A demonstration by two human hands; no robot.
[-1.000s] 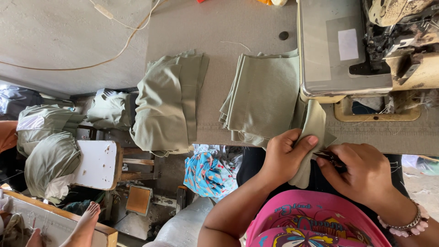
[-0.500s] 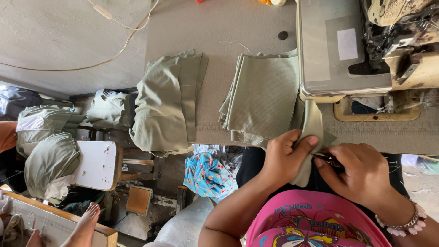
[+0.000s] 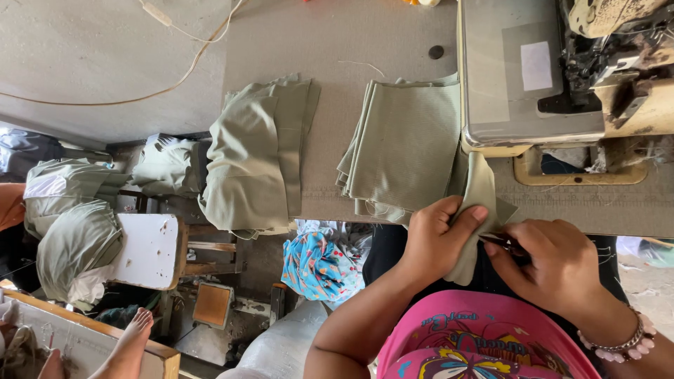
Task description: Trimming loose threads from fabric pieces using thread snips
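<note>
So the left hand was pinching a small olive-green fabric piece right at the near edge of the sewing table, thumb on top and fingers curled under, so closed on the cloth. The piece hung partly off the table edge, down toward the person's lap, with its upper end lying up against the sewing machine. The right hand was just beside it, touching the same piece, fingers closed around a small dark tool, looked like thread snips but honestly too hidden to be sure. A beaded bracelet sat on that wrist. Just left of the hands was a neat stack of olive fabric panels, touching the machine's base, and further left a messier heap of green cloth drooped over the table edge. Below the table there was a blue patterned cloth, a white stool with more green bundles next to it, and somebody else's bare foot down in the bottom left corner. A pale cord ran across the floor up top.
</note>
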